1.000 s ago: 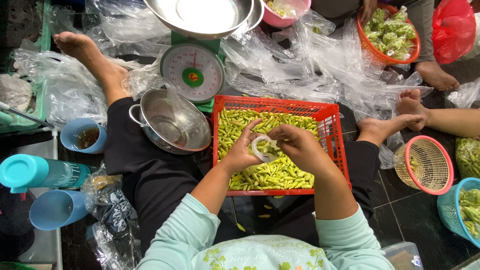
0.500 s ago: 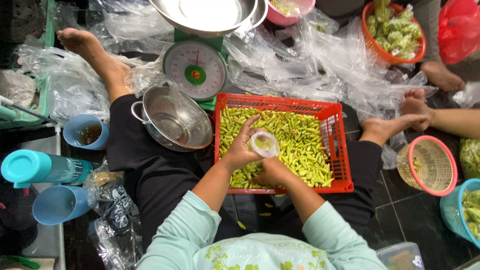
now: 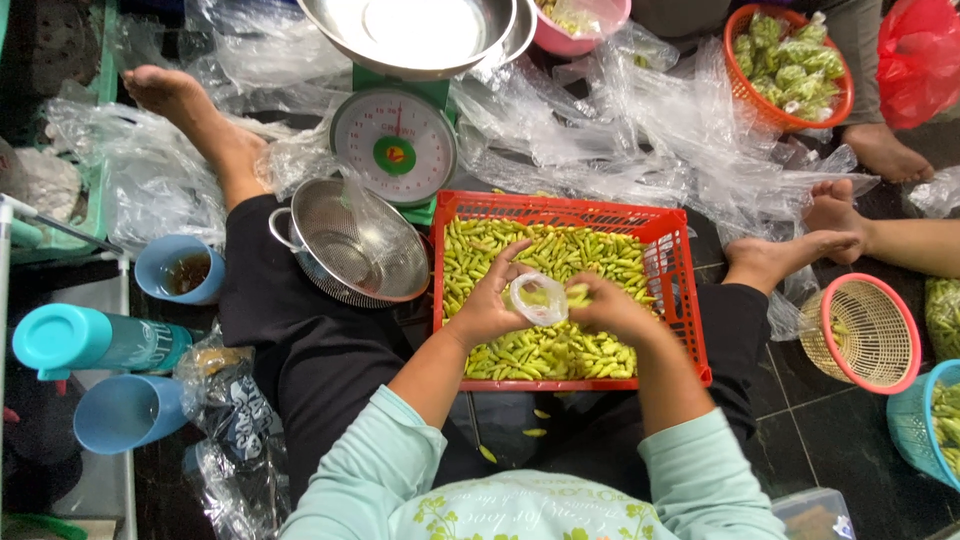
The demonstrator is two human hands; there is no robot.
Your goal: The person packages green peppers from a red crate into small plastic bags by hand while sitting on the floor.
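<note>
Head view, left to right. A steel colander (image 3: 352, 243) sits unfilled beside the red crate (image 3: 680, 262), which holds a deep layer of green chillies (image 3: 560, 350). The left hand (image 3: 487, 305) is closed on a small clear plastic bag (image 3: 537, 299) held over the crate; the right hand (image 3: 612, 308) pinches chillies at its mouth. The bag looks only partly filled, and most chillies appear unpacked.

Dark glossy floor tiles (image 3: 830, 450) with pale grout lines spread below and right of the green dial scale (image 3: 394, 142), while crumpled clear plastic sheets (image 3: 640, 140) cover the floor beside and behind it.
</note>
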